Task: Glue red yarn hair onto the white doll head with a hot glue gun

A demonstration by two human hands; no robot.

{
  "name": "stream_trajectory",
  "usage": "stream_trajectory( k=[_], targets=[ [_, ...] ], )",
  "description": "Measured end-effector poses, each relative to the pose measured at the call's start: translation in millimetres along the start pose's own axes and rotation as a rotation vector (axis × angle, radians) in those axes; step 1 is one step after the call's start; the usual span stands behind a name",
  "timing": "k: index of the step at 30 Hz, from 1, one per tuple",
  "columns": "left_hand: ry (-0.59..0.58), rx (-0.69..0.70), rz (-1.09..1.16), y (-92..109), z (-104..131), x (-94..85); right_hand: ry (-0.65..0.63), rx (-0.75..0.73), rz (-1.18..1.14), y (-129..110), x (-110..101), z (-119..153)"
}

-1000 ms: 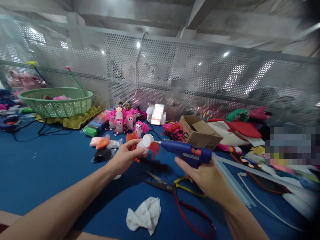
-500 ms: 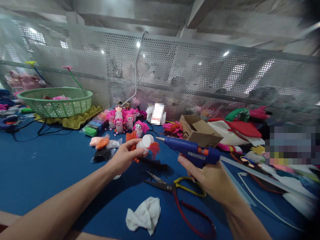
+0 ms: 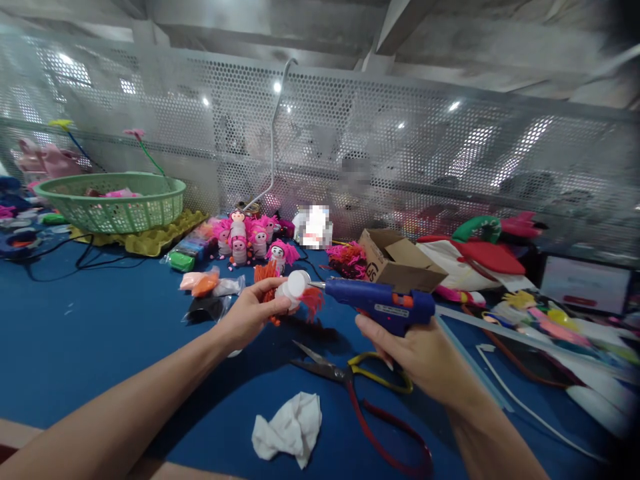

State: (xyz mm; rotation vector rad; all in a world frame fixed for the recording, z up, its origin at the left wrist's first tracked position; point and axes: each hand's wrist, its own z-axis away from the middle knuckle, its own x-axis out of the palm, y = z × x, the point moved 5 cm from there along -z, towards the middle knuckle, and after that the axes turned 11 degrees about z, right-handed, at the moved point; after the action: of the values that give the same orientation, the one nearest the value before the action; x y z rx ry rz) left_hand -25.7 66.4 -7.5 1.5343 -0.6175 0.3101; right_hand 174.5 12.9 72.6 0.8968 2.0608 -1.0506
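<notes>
At the near side of the blue table [image 3: 125,320], a crumpled white tissue [image 3: 289,430] lies flat, and just beyond it are open scissors [image 3: 345,377] with one red and one yellow handle. Above and beyond these, the left hand [image 3: 254,308] pinches a small white figure [image 3: 291,291] between thumb and fingers, its round white end uppermost and orange yarn sticking out on both sides. The right hand [image 3: 413,350] is wrapped round the grip of a blue glue gun [image 3: 383,301] – its nozzle is at the figure's round end, though whether they touch I cannot tell. A pale stick [image 3: 495,327] runs out of the gun's back. Left of the figure lie bagged orange lumps [image 3: 204,283] and a black packet [image 3: 206,309]. Farther off, pink-haired dolls [image 3: 240,250] stand grouped between a green basket [image 3: 113,207] and an open cardboard box [image 3: 397,267] – behind everything rises a perforated metal screen [image 3: 325,127]
</notes>
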Motion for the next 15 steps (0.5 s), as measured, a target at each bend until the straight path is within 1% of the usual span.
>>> stream_trajectory(
  k=[9,15],
  targets=[
    [0.009,-0.006,-0.022,0.6,1.3,0.3,-0.015,-0.016,0.027,-0.5,1.7,-0.1],
    [0.025,-0.014,-0.006,1.6,2.1,1.6,0.019,-0.043,0.02,-1.6,0.3,-0.3]
  ],
)
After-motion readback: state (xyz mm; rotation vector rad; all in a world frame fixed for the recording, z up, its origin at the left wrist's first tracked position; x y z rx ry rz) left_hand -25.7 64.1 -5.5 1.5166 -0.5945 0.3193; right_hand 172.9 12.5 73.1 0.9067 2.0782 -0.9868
